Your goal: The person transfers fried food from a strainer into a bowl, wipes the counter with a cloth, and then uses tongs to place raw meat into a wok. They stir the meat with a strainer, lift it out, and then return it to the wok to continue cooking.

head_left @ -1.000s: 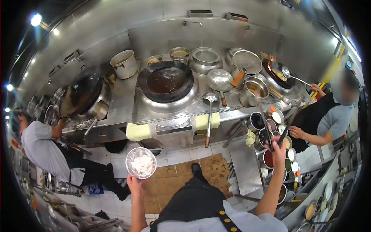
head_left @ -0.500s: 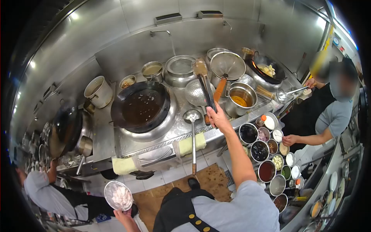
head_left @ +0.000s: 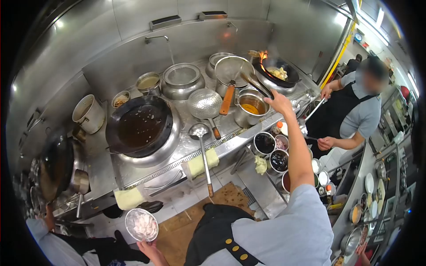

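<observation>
A stainless-steel wall (head_left: 124,53) curved behind the steel cooking counter (head_left: 95,148) in front of you, and a brown floor mat (head_left: 177,226) lay below it. Your left hand (head_left: 151,252) was closed on the near edge of a round, shallow metal bowl (head_left: 129,224), which sat just beyond that grip and held whitish pieces (head_left: 144,227). Your right hand (head_left: 280,102) was wrapped around a long, dark-handled utensil (head_left: 259,84). Its brownish tip reached left of your right grip toward a round wire-mesh strainer (head_left: 228,68) with an orange-brown handle, too blurred to tell whether they touched. Just left of that same grip, and nearer you, stood a cylindrical steel pot (head_left: 249,122) of orange liquid. Farther left were a round perforated metal skimmer (head_left: 205,103), a long steel ladle (head_left: 205,164) and a wide black wok (head_left: 113,128) of dark liquid. To its right, another person's hand (head_left: 326,91) held a long pale handle (head_left: 315,109).
</observation>
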The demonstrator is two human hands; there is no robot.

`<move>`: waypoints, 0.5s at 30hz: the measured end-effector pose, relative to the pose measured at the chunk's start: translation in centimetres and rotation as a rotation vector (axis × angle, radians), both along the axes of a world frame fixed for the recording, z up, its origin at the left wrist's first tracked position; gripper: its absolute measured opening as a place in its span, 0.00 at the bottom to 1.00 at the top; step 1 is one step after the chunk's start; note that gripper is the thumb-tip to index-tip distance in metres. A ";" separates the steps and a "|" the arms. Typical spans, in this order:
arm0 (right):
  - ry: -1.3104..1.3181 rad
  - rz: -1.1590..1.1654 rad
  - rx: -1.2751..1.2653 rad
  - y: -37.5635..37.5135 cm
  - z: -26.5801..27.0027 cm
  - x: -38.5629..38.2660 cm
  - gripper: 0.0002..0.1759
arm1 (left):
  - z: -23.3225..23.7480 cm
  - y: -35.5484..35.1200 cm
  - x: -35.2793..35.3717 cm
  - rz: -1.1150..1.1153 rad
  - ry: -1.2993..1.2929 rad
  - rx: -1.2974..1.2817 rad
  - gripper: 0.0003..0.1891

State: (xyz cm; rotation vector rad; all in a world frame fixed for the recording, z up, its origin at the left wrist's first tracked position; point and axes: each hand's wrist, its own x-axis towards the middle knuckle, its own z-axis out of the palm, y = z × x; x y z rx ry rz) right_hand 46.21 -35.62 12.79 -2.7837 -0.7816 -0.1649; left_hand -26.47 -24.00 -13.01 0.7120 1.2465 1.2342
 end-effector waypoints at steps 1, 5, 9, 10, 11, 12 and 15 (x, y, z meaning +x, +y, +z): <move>-0.008 -0.031 -0.112 -0.4 -0.5 1.8 0.36 | -0.2 0.0 0.5 0.003 -0.002 -0.005 0.13; 0.090 -0.101 -0.535 0.3 -6.0 9.9 0.32 | -0.2 -0.7 2.4 -0.008 -0.013 -0.013 0.14; 0.105 -0.003 -0.692 3.6 -12.5 14.3 0.26 | 1.6 -1.6 5.9 0.023 0.003 -0.014 0.14; 0.134 -0.011 -0.670 4.3 -14.0 15.1 0.26 | 1.0 -1.6 6.1 0.047 0.002 -0.026 0.15; 0.172 -0.026 -0.647 4.2 -15.6 15.7 0.25 | 0.5 -1.6 6.1 0.062 0.008 -0.039 0.15; 0.193 -0.023 -0.655 3.6 -15.7 14.9 0.25 | 0.4 -1.5 6.2 0.060 0.028 -0.046 0.15; 0.049 -0.105 -0.210 0.5 -15.2 13.0 0.26 | 1.8 -1.1 8.7 0.078 0.051 -0.048 0.16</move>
